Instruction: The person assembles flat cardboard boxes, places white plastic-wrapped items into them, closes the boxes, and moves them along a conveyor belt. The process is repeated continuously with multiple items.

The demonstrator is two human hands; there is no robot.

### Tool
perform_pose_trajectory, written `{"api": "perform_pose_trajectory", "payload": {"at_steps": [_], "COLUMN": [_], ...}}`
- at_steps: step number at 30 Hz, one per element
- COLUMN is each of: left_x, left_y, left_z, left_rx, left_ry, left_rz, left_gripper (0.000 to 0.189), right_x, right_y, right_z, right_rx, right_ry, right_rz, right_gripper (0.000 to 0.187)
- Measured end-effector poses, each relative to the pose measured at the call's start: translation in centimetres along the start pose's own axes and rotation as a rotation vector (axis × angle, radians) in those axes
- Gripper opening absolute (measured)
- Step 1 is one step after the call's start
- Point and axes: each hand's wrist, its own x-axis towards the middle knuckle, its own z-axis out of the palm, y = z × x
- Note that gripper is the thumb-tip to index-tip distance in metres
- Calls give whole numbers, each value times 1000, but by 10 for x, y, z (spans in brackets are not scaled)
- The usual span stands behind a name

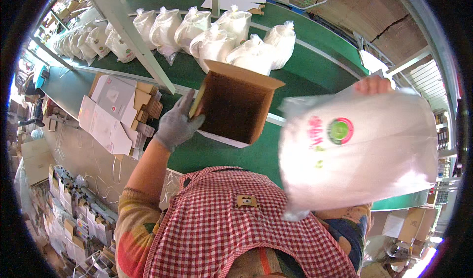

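My left hand (pixel 178 124), in a grey glove, grips the left edge of an open cardboard box (pixel 236 108). The box's mouth faces me, its top flap stands up, and its inside looks dark and bare. At the right, my right hand (pixel 373 85) holds up a large white item in a clear plastic bag (pixel 358 152), printed with a green and red round mark. Only the fingers show at the bag's upper edge; the rest of that hand is hidden behind it. The bag is apart from the box and slightly blurred.
Several bagged white items (pixel 279 47) stand along the green conveyor belt (pixel 314 78) behind the box. A stack of flattened printed cartons (pixel 114 108) lies at the left. A metal post (pixel 129 37) slants over the belt. More cartons (pixel 74 219) stand at the lower left.
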Motion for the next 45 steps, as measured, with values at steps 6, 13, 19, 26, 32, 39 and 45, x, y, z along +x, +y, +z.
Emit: {"api": "perform_pose_trajectory", "payload": {"at_steps": [6,13,19,26,32,39,45], "left_x": [-6,-28,-23,2,5,3,-22], "left_y": [-82,4,-25,11,33,20,-39], "left_z": [48,1,10,47,40,42,50], "left_rx": [-487,-612,-159,4,356,223,-651], "left_ry": [-240,-159,-113,24,-125,-89,-124], "left_rz": [326,459,379,730,704,672,367], "left_gripper": [78,81,81,98,83,74,92], "right_x": [66,35,26,-33,-44,50,-17], "right_y": [122,194,173,246,189,152,185], "right_z": [93,70,61,106,50,70,108], "right_rx": [-683,-1475,-1709,-1409,-931,-665,-1241], "right_ry": [29,-115,-171,-25,358,-2,-265], "right_rz": [-465,355,341,272,596,715,320], "right_gripper": [21,17,39,68,57,60,38]}}
